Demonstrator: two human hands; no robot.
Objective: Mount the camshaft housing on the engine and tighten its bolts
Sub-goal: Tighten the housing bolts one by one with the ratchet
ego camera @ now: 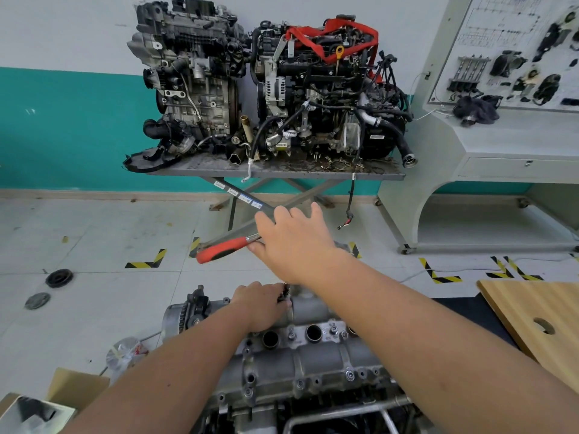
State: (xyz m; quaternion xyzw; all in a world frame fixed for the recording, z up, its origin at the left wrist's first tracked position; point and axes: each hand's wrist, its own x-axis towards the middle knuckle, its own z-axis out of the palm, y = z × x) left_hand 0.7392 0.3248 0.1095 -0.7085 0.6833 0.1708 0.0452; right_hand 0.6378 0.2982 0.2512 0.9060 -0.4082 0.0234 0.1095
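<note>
The grey camshaft housing [300, 355] lies on top of the engine [313, 411] at the bottom centre, with round plug holes and several bolts along its edges. My right hand [291, 242] is raised above the far end of the housing and grips a ratchet wrench with a red handle [222, 249] that sticks out to the left. My left hand [260, 303] rests on the far end of the housing, fingers closed around the wrench's socket end at a bolt. The bolt itself is hidden by my fingers.
Two complete engines [266, 83] stand on a scissor-lift table [282, 173] against the far wall. A grey training board [507, 89] stands at right. A wooden board [539, 327] lies at right, cardboard boxes [62, 399] at bottom left, round parts [59, 278] on the floor.
</note>
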